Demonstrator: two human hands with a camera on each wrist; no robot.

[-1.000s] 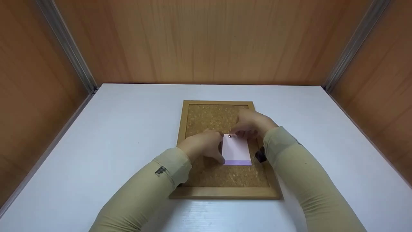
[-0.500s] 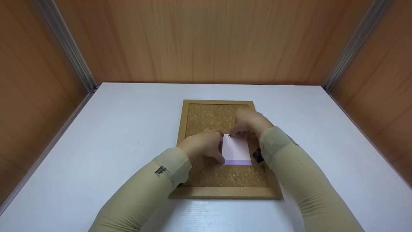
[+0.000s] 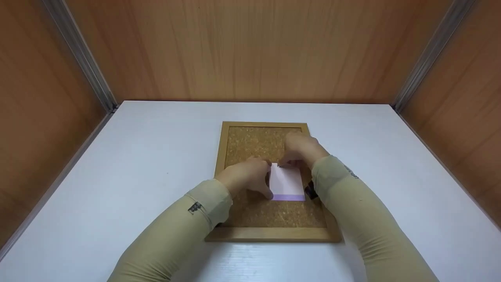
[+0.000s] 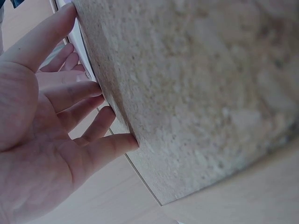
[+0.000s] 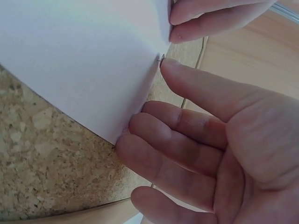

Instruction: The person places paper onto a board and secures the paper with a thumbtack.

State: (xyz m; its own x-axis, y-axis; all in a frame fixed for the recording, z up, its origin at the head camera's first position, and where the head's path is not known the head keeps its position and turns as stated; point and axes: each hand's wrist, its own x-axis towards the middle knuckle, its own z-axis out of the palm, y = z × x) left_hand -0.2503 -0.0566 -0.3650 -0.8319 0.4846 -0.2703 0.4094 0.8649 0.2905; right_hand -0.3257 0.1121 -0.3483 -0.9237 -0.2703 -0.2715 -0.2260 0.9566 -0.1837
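Cork board: speckled golden-brown cork, mottled with lighter and darker flecks, set in a plain light-wood frame of honey tone. Paper: white with a faint pink cast, edged along its near side by a lilac band; in the right wrist view it reads plain white. Pin: small, metallic grey. Sleeves: pale khaki-olive, each with a small dark mark near the cuff. Worktop: plain white with a bluish tinge. Walls: orange-brown wood grain running vertically, joined at the corners by grey metal strips.
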